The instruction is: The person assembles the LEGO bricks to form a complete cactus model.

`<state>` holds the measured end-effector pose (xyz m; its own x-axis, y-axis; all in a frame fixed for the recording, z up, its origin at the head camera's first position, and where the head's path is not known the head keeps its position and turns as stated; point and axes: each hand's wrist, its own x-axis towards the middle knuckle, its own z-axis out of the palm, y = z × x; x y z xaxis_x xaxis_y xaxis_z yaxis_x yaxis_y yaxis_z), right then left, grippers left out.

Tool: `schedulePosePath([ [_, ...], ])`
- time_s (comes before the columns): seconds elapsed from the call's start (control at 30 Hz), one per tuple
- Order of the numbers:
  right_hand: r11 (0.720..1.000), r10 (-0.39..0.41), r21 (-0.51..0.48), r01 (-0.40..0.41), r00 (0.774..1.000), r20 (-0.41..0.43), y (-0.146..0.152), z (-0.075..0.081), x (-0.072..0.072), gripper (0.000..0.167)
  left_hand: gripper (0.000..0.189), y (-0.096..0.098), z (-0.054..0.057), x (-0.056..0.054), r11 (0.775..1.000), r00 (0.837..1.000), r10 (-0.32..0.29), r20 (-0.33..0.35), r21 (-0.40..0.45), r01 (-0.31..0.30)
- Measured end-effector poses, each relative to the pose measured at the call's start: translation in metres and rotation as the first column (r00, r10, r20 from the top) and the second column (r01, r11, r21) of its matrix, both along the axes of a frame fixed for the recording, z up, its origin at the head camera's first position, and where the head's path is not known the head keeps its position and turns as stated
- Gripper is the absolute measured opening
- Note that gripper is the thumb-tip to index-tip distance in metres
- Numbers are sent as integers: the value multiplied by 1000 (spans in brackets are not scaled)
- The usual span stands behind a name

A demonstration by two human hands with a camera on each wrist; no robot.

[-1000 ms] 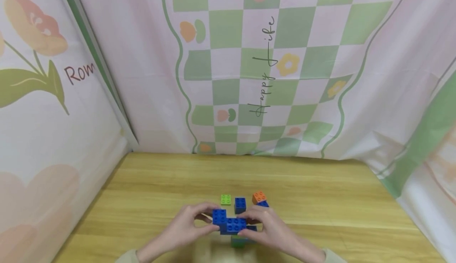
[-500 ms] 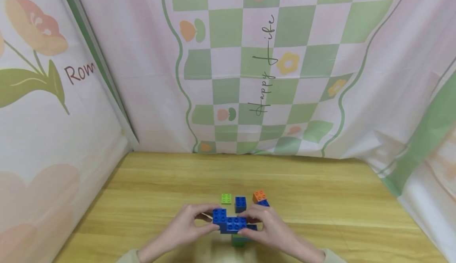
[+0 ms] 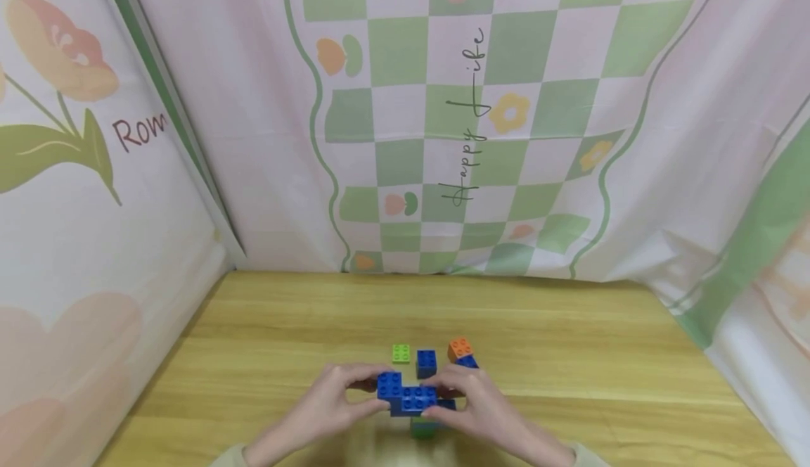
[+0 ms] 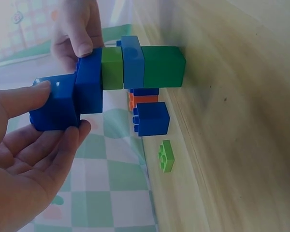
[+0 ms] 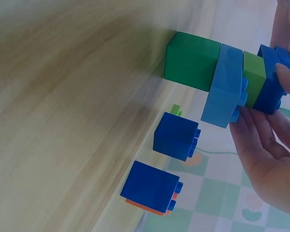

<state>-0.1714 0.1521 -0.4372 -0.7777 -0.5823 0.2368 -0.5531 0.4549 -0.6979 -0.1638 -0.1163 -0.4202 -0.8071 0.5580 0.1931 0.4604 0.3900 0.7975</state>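
Note:
A tower of toy building bricks stands on the table near its front. At its base is a dark green block (image 4: 164, 66), with a light blue brick (image 5: 222, 86), a lime brick (image 4: 112, 68) and a long dark blue brick (image 3: 418, 399) stacked above. On the left end of that long brick sits a square blue block (image 3: 389, 384). My left hand (image 3: 338, 395) grips this block between thumb and fingers. From the other side, my right hand (image 3: 477, 400) pinches the long blue brick, its thumb and fingers on opposite sides.
Behind the tower lie a thin lime brick (image 3: 401, 353), a blue block (image 3: 427, 363), and an orange brick (image 3: 460, 348) beside another blue block (image 5: 150, 187). Patterned curtains (image 3: 455, 136) hang along the table's back and sides.

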Motion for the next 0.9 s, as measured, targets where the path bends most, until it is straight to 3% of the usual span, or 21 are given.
schedulePosePath([
  [0.4, 1000, -3, -1, 3, 1000, 10, 0, 1, 0, 46, 40, 2, -6, 1, 999, 997, 13, -70, 32, -10],
  [0.67, 1000, 4, -18, -3, 999, 41, 1, 1, 0, 46, 39, 3, -7, 2, 999, 998, 35, -55, 35, -34],
  [0.9, 999, 27, -32, -26, 1000, 13, 0, 1, 0, 45, 37, 5, -6, 4, 998, 996, 59, -70, 34, -57],
])
